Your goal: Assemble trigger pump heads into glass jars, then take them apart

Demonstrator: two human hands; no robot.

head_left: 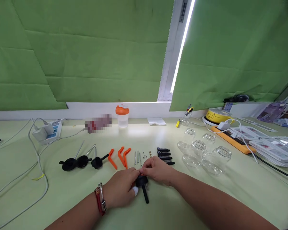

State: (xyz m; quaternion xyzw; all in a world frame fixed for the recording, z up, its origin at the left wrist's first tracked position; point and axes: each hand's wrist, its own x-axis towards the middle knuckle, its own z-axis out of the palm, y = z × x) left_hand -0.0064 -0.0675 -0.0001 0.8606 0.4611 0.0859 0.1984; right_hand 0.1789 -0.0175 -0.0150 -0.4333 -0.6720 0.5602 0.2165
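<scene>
In the head view, my left hand is closed on a black round cap with a black stem pointing toward me. A thin metal rod shows beside that stem. My right hand pinches at the cap's far edge, close to my left fingertips. A bit of orange shows between the hands, mostly covered by the fingers. Just beyond my hands lie metal pins and several tiny nuts or washers. Black parts with springs lie in a stack past my right hand.
Orange levers and black caps with rods lie to the left. Clear jars stand at right, near an orange power strip. White cables cross the left side. An orange-lidded cup stands at the back.
</scene>
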